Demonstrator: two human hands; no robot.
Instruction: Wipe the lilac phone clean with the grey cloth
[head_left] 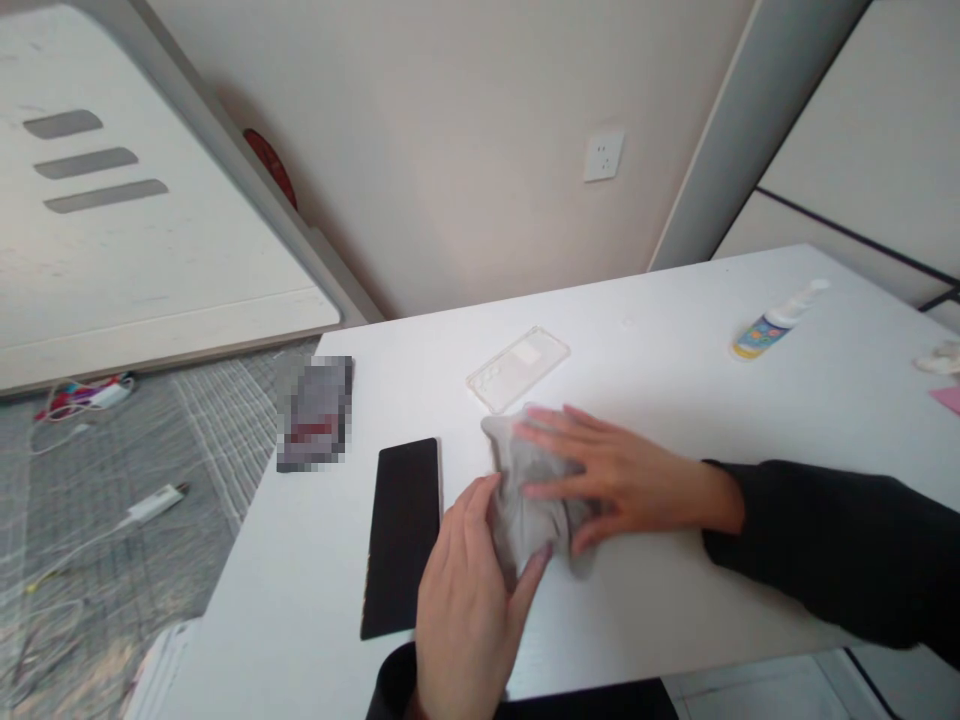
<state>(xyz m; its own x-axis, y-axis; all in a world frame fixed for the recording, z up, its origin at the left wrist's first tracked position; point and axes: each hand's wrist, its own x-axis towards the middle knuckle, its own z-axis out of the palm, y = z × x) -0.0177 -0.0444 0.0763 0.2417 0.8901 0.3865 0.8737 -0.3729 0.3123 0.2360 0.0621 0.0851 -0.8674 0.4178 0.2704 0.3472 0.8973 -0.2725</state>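
Observation:
A crumpled grey cloth (529, 500) lies on the white table in front of me, under both hands. My left hand (469, 580) grips its left side, fingers along that edge and thumb at the near edge. Across the right part of the cloth, my right hand (615, 470) rests with fingers spread, slightly blurred. Whether anything lies beneath the cloth is hidden. Just beyond it is a clear phone case (517, 370). A flat black rectangular item (403, 540), like a phone or wallet, lies left of the cloth, partly behind my left hand.
A spray bottle (776, 320) with a colourful label lies at the table's (660, 350) back right. A blurred-out dark item (315, 412) is at the left edge. Pink and white items (945, 375) show at far right. Cables and a power strip (154, 503) lie on the floor.

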